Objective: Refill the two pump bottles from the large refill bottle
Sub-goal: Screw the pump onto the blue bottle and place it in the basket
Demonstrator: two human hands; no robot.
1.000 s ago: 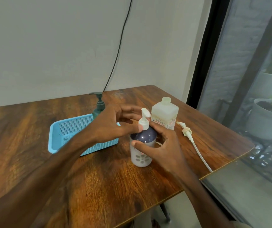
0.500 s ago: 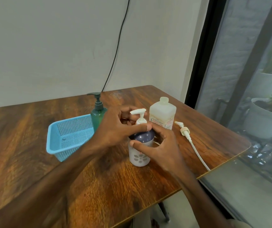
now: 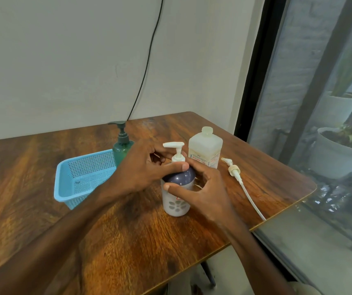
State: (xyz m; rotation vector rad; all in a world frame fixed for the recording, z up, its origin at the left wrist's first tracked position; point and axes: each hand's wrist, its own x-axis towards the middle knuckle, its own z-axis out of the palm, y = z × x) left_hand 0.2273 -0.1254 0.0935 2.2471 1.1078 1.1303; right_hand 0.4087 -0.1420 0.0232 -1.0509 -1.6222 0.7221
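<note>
A white pump bottle [image 3: 176, 204] with a dark blue shoulder stands near the middle of the wooden table [image 3: 128, 241]. My left hand [image 3: 147, 167] grips its white pump collar from the left, thumb across the front. My right hand [image 3: 202, 188] holds the bottle's body from the right, fingers curled round it. The pump nozzle points left. Behind it stands the translucent refill bottle [image 3: 205, 149], its neck uncapped. A green pump bottle [image 3: 121, 149] with a dark pump stands further left, behind my left hand.
A light blue plastic basket [image 3: 79, 177] sits on the left of the bottles. A loose pump head with a long white tube [image 3: 243, 186] lies on the table on the right, reaching the edge. A glass pane runs along the table's right side.
The white pump head has turned, so its nozzle now points left instead of toward the back. Both hands stay on the bottle.
</note>
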